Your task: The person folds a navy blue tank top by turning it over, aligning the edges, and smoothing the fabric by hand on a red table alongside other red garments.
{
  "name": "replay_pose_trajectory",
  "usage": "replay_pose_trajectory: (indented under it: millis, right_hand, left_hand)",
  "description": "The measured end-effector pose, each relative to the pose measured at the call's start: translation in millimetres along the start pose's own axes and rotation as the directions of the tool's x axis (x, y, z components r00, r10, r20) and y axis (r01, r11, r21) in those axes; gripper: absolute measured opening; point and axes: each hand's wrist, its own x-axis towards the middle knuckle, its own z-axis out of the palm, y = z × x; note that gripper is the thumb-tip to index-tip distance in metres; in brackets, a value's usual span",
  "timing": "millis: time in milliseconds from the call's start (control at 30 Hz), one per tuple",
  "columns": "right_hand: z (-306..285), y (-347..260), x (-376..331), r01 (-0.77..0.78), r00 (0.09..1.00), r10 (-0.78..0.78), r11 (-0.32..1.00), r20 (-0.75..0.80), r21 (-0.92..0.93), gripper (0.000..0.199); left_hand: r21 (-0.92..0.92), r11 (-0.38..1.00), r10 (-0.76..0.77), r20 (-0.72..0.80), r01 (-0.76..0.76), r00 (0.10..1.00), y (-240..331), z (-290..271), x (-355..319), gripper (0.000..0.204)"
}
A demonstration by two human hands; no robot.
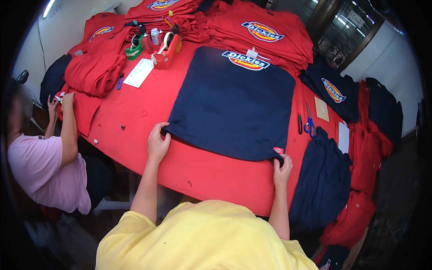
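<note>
A navy garment (231, 105) with an oval logo patch near its far edge lies spread before me, folded into a broad rectangle. My left hand (158, 143) pinches its near left corner between thumb and fingers. At the near right corner, beside a small red tag (278, 150), my right hand (282, 168) grips the cloth. Both corners sit just over the red-covered table (211, 182). The fingertips are partly hidden behind the fabric.
Stacked red garments (265, 33) fill the far side. Left stand a red tape dispenser (168, 53) and a paper slip (139, 73). Blue-handled scissors (309, 126) and a bunched navy garment (321, 180) lie right. A co-worker in a pink shirt (49, 171) handles red cloth at far left.
</note>
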Motion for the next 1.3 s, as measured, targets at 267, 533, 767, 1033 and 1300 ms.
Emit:
replay_pose_trajectory:
  millis: [267, 533, 767, 1033, 1300]
  right_hand:
    - [1, -6, 3, -0.198, 0.980, 0.198, 0.979, 0.014, 0.039, 0.022]
    - [3, 9, 3, -0.053, 0.946, 0.153, 0.943, -0.287, 0.327, 0.041]
    - [-3, 13, 6, -0.187, 0.865, 0.422, 0.775, -0.273, 0.604, 0.040]
    - [-18, -12, 6, -0.332, 0.867, 0.474, 0.781, -0.156, 0.529, 0.037]
    - [-36, 16, -6, -0.375, 0.921, 0.326, 0.891, -0.213, -0.255, 0.031]
  left_hand:
    - [0.056, 0.997, 0.063, -0.029, -0.061, 0.998, 3, 1, 0, 0.034]
    - [0.017, 0.999, 0.049, -0.056, -0.048, 0.997, 7, 0, 1, 0.032]
    - [-0.017, 0.998, -0.058, -0.231, 0.055, 0.971, -23, 7, 4, 0.015]
    - [-0.326, 0.943, -0.158, -0.276, 0.062, 0.948, -12, 6, 6, 0.021]
    - [-0.510, 0.858, -0.148, -0.114, 0.070, 0.982, -36, -2, 12, 0.026]
